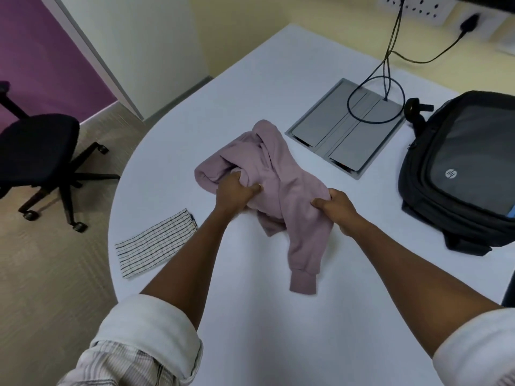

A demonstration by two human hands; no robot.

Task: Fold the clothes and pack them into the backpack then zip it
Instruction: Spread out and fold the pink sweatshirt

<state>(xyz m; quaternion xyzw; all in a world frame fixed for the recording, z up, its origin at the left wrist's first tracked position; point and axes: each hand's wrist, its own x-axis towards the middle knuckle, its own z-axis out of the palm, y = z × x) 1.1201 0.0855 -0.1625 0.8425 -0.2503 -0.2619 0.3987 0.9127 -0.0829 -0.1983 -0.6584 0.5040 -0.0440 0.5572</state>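
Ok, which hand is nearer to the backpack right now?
Right. The right hand grips the pink sweater at its backpack-side edge, with bare table between it and the backpack. The left hand grips the sweater's middle, farther away.

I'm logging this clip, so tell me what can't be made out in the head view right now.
- Backpack: its right side is cut off by the frame edge, so whether the zip is open cannot be told.
- Pink sweatshirt: bunched, one sleeve hidden in its folds.
- Left hand and right hand: fingertips buried in fabric.
- Striped cloth: folded, garment type unclear.
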